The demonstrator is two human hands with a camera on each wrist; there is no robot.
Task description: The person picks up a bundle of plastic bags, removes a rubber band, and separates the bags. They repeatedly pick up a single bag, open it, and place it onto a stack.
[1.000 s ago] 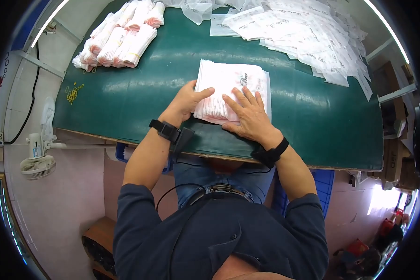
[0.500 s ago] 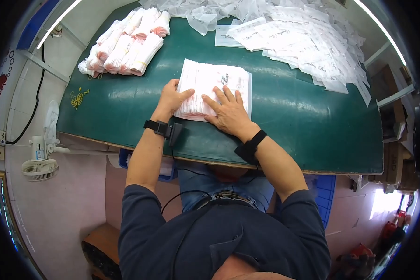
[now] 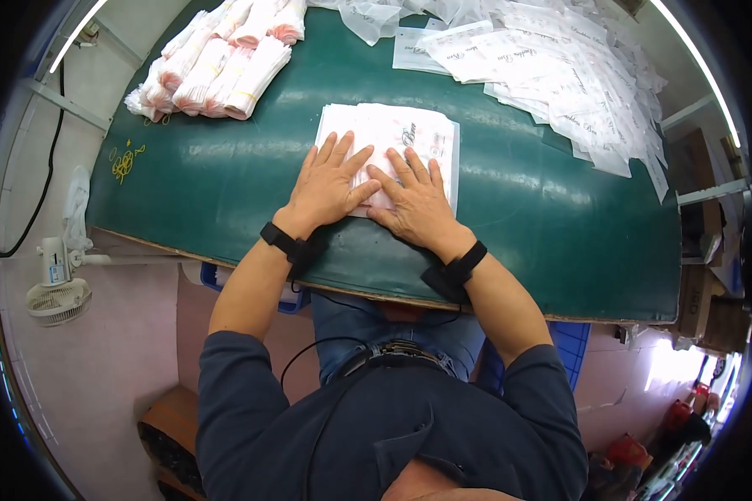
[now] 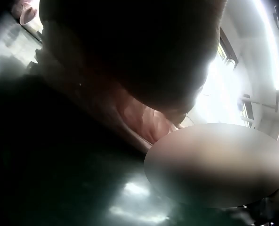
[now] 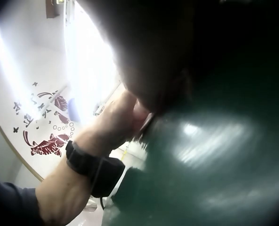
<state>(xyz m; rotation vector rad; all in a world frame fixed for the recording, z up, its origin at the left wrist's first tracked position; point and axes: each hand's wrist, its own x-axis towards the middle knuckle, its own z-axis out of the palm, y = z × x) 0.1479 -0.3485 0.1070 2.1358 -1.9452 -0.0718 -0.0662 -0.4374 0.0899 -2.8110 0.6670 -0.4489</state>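
A stack of white printed plastic bags (image 3: 430,138) with pinkish parts lies flat on the green table, in the middle of the head view. My left hand (image 3: 324,184) rests on the stack's left part, fingers straight and pointing away from me. On its lower middle lies my right hand (image 3: 414,204), fingers spread and straight, its thumb close to the left thumb. Dark script lettering shows beyond the right fingertips. Both wrist views are dim, and the palms' undersides are hidden.
Rolled bundles of bags (image 3: 217,71) are piled at the back left. Loose printed bags (image 3: 551,75) spread over the back right. Yellow rubber bands (image 3: 123,164) lie near the left edge of the green table (image 3: 560,242). A small fan (image 3: 58,296) stands beyond that edge.
The left hand has gone from gripping the stack's left edge to lying flat on top of it. The right hand stays pressed on the stack, which earlier shifted leftward.
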